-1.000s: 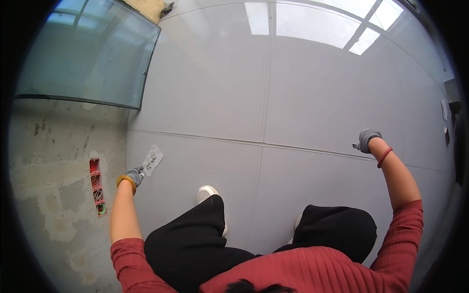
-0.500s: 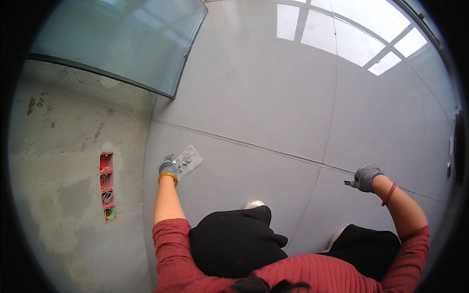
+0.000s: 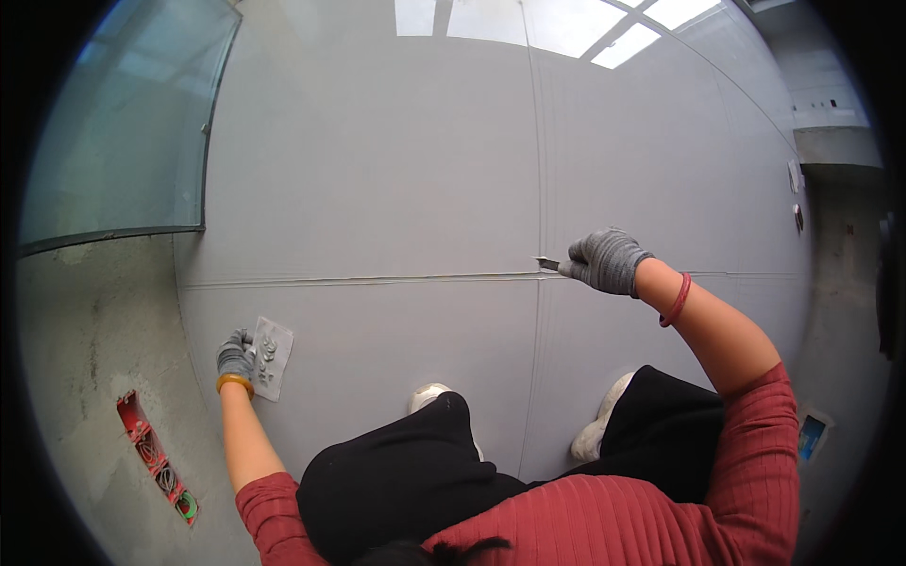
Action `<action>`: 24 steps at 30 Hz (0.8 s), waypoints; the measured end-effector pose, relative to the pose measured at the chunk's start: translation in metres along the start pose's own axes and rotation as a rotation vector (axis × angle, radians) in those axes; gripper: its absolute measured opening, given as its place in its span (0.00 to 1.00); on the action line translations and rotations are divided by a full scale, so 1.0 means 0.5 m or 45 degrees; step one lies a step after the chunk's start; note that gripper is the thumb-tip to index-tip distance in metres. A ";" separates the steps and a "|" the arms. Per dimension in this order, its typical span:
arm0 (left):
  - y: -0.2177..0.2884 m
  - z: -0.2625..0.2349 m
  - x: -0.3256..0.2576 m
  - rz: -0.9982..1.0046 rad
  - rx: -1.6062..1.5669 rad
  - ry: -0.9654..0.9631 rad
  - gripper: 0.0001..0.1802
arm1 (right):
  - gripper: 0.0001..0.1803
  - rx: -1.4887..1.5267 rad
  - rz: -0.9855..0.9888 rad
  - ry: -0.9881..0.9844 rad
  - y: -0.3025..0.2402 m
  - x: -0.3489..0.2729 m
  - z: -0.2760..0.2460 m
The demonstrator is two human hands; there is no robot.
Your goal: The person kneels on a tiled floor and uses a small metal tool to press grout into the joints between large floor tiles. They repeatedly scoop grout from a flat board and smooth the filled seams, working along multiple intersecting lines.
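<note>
Grey-gloved, my right hand (image 3: 609, 259) at centre right has its grip closed on a small blade (image 3: 547, 263), tip at the tile joint (image 3: 377, 279). My left hand (image 3: 236, 354), lower left, clasps a flat trowel (image 3: 269, 344) smeared with grout.

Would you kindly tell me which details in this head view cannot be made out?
- Small tool in the right hand: only its tip shows; the glove hides the rest.
- Flat grey plate in the left hand: the bits on it are too small to identify.
- Right shoe: partly hidden by the leg.
</note>
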State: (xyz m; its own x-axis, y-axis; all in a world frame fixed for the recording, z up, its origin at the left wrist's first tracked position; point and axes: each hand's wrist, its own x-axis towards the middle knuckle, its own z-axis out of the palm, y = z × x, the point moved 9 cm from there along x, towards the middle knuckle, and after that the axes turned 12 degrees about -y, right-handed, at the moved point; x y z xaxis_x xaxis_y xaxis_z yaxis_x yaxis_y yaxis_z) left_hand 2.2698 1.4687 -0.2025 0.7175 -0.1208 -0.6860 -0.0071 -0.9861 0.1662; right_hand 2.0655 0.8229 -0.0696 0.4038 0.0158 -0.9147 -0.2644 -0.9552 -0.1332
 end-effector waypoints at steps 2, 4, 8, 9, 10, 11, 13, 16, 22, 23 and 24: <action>-0.018 -0.006 -0.013 0.090 -0.173 0.034 0.14 | 0.25 0.083 -0.025 0.042 0.013 -0.009 -0.015; -0.042 -0.011 -0.028 0.030 -0.173 -0.058 0.15 | 0.26 0.183 -0.065 0.075 0.027 -0.021 -0.018; 0.009 -0.066 -0.086 0.039 -0.322 -0.087 0.23 | 0.26 0.322 -0.144 0.208 0.057 -0.043 -0.010; 0.060 -0.086 -0.103 0.192 -0.640 -0.062 0.25 | 0.26 0.380 -0.162 0.214 0.062 -0.044 -0.002; 0.101 -0.100 -0.129 0.231 -0.943 -0.049 0.28 | 0.26 0.432 -0.183 0.221 0.065 -0.045 0.005; 0.159 -0.111 -0.152 0.336 -1.272 -0.050 0.31 | 0.26 0.489 -0.224 0.247 0.064 -0.046 0.010; 0.328 -0.127 -0.172 0.639 -1.364 -0.174 0.38 | 0.26 0.702 -0.328 0.291 0.054 -0.049 0.015; 0.571 -0.044 -0.173 0.774 -1.752 -0.588 0.42 | 0.26 0.950 -0.405 0.357 0.020 -0.050 0.016; 0.819 0.194 -0.154 0.381 -2.442 -0.832 0.31 | 0.25 1.281 -0.484 0.638 -0.093 -0.070 0.011; 0.843 0.202 -0.164 0.464 -2.492 -0.914 0.32 | 0.25 1.367 -0.489 0.653 -0.108 -0.066 0.018; 0.853 0.215 -0.169 0.418 -2.509 -0.936 0.32 | 0.25 1.414 -0.518 0.689 -0.121 -0.063 0.019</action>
State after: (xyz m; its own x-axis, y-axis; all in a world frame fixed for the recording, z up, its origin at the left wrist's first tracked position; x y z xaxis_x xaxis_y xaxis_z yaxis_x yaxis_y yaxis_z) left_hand 2.1313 1.0458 -0.1501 0.5041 -0.7141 -0.4857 0.8632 0.3980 0.3106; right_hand 2.0603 0.8832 -0.0364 0.8570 -0.1243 -0.5001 -0.5145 -0.1525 -0.8438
